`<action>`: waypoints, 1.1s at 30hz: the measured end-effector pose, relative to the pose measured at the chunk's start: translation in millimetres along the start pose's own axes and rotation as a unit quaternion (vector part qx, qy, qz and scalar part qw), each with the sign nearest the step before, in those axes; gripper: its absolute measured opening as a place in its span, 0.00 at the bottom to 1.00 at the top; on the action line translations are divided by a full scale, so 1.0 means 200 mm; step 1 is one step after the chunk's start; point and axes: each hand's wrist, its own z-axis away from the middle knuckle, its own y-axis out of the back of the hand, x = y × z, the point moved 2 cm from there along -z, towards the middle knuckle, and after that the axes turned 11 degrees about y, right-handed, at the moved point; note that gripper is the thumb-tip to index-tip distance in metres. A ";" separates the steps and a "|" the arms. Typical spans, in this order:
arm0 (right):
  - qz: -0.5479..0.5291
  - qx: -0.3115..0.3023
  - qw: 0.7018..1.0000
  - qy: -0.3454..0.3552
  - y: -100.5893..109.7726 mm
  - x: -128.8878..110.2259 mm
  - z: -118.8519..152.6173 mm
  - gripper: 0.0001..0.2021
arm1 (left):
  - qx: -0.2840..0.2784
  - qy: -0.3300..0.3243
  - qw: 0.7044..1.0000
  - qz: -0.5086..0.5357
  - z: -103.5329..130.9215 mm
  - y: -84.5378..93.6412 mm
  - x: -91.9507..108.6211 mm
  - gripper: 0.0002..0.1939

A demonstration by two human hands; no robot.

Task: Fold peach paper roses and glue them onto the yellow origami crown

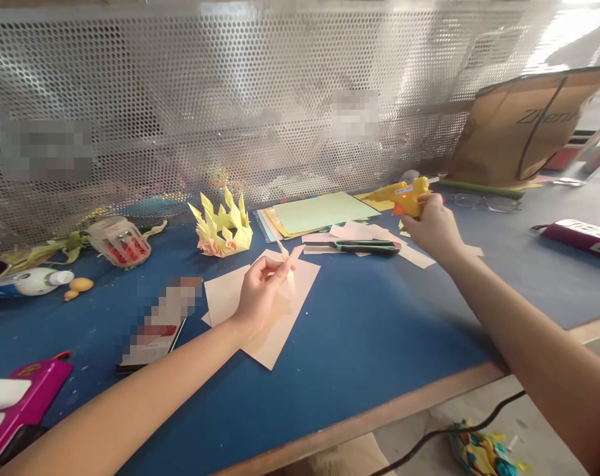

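My left hand (263, 289) pinches a small folded piece of pale pink paper (291, 258) above the pink paper sheets (270, 350) on the blue table. To the right, my right hand (435, 228) is wrapped around the handle of a yellow glue gun (404, 196), whose nozzle points left. A small orange light glows on the gun's side. Behind my left hand stands a yellow paper crown (225, 225) with pink paper flowers along its lower edge. A black and green utility knife (359, 246) lies on pink paper strips between my hands.
A stack of coloured paper (324, 213) lies at the back, against a perforated metal screen (260, 99). At left are a phone (156, 327), a clear jar (119, 241), a bottle (32, 281) and a magenta device (37, 396). A brown paper bag (518, 132) stands back right.
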 end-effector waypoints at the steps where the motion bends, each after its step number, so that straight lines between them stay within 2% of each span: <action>1: -0.016 -0.011 1.000 -0.009 0.00 -0.03 0.02 0.17 | 0.000 0.001 1.000 0.000 0.00 0.00 0.00 0.17; 4: -0.065 -0.045 0.997 -0.004 -0.02 -0.13 0.09 0.16 | 0.001 0.009 1.000 0.008 -0.01 0.00 -0.01 0.18; 7: -0.086 -0.053 0.994 0.043 -0.07 -0.22 0.18 0.15 | -0.005 0.021 1.000 0.012 -0.02 0.00 -0.01 0.18; 11: -0.105 -0.032 0.986 0.124 -0.15 -0.30 0.30 0.26 | -0.019 0.030 0.999 0.012 -0.03 0.00 -0.02 0.16; 15: -0.097 0.031 0.980 0.173 -0.18 -0.29 0.35 0.21 | -0.029 0.028 0.999 0.026 -0.03 0.00 -0.02 0.10; 18: -0.078 0.056 0.975 0.202 -0.19 -0.27 0.36 0.17 | -0.034 0.024 0.998 0.048 -0.03 -0.01 -0.01 0.16; 24: -0.040 0.062 0.963 0.259 -0.21 -0.27 0.36 0.17 | -0.043 0.017 0.996 0.073 -0.03 -0.01 0.00 0.21; 31: -0.001 0.058 0.946 0.318 -0.23 -0.27 0.38 0.17 | -0.054 0.002 0.995 0.088 -0.04 -0.01 -0.01 0.21; 33: 0.008 0.052 0.942 0.333 -0.23 -0.27 0.39 0.16 | -0.054 -0.002 0.995 0.086 -0.05 0.00 -0.02 0.18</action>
